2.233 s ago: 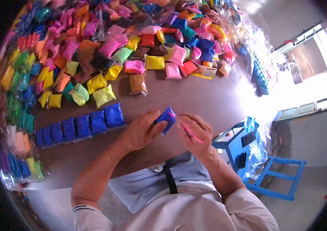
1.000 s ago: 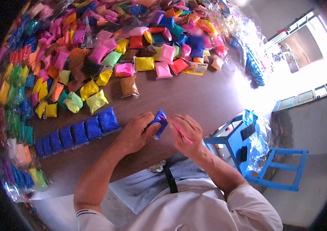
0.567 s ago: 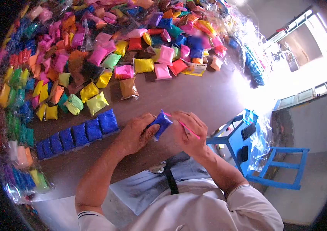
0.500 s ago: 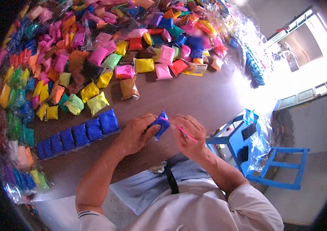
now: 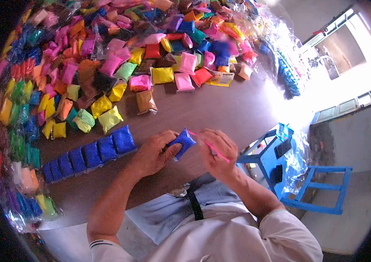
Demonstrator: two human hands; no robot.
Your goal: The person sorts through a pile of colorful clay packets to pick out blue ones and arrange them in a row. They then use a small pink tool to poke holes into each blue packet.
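A small blue packet (image 5: 184, 140) is pinched in my left hand (image 5: 155, 150), with the thumb across its lower left side. Just to the right, my right hand (image 5: 216, 153) holds a thin pink stick (image 5: 217, 151); one end of it reaches toward the packet's top corner and the other sticks out below the fingers. Some of the right fingers are blurred. Left of my hands, a row of several blue packets (image 5: 91, 155) lies on the brown table (image 5: 220, 102), joined side by side.
A large heap of colourful packets (image 5: 163, 75) covers the table's far and left parts. One brown packet (image 5: 146, 101) lies at the heap's near edge. On the right are a blue stool (image 5: 261, 163) with dark objects on it and a blue frame (image 5: 323, 186).
My right hand has shifted slightly right with the pink stick, whose lower end shows farther out. The blue packet in my left hand has turned and shows more of its face.
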